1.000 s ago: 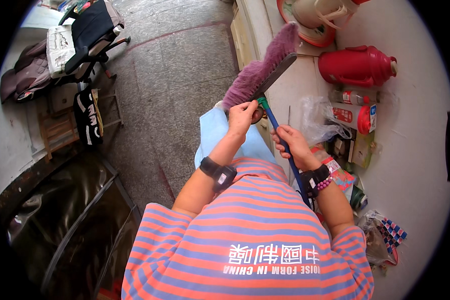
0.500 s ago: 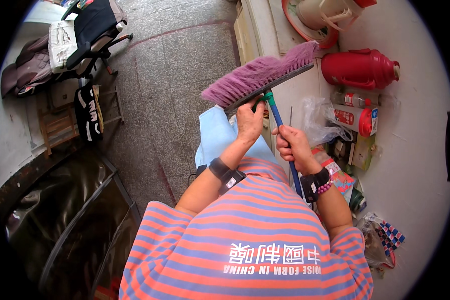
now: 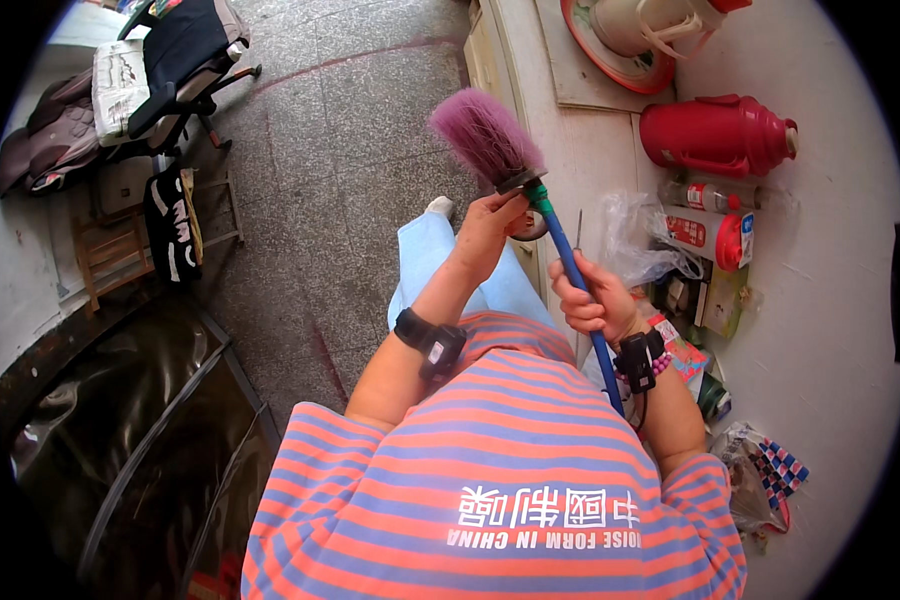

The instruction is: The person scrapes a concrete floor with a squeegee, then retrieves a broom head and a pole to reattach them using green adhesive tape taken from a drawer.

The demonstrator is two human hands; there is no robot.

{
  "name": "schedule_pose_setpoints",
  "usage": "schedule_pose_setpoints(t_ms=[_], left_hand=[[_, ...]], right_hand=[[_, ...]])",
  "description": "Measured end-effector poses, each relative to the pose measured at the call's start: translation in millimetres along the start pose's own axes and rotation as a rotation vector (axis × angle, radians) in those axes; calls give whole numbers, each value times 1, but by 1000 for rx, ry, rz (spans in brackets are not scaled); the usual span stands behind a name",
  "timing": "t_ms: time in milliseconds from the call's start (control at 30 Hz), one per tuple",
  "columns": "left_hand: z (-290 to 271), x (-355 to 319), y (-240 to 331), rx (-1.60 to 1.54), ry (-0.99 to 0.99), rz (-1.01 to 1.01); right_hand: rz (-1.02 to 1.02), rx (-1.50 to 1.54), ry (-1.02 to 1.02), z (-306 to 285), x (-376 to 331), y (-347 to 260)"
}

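A broom with purple bristles [image 3: 482, 132] is held up in front of me, its head seen nearly end-on. Green tape [image 3: 537, 194] wraps the joint between head and blue handle [image 3: 592, 325]. My right hand [image 3: 598, 298] is closed around this handle. Close beneath the broom head, my left hand [image 3: 488, 235] has its fingers pinched together by the joint. A ring that looks like a roll of tape [image 3: 532, 227] shows at those fingers, partly hidden by them and the handle. Both wrists wear dark bands with small boxes.
On the white counter [image 3: 595, 140] to my right are a red thermos [image 3: 715, 136], a clear plastic bag [image 3: 635, 240], a bottle [image 3: 708, 195] and a red-lidded container [image 3: 715, 238]. A thin metal rod stands beside the handle. An office chair [image 3: 185, 60] is at the far left.
The broom has turned about its handle, so its head went from broadside to nearly end-on. My left hand has shifted slightly, and a ring now shows beside its fingers.
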State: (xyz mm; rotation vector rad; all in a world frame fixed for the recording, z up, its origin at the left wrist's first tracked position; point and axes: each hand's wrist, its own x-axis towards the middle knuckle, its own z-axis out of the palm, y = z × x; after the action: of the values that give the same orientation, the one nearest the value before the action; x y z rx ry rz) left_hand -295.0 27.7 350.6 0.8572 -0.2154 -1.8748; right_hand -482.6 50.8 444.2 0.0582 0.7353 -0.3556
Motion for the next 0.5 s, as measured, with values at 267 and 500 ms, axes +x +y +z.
schedule_pose_setpoints(t_ms=[267, 500], left_hand=[[-7, -4, 2, 181, 130, 74], [-8, -7, 1, 127, 90, 148]], right_hand=[[-393, -900, 554, 10, 9, 7], [-422, -800, 585, 9, 14, 8]])
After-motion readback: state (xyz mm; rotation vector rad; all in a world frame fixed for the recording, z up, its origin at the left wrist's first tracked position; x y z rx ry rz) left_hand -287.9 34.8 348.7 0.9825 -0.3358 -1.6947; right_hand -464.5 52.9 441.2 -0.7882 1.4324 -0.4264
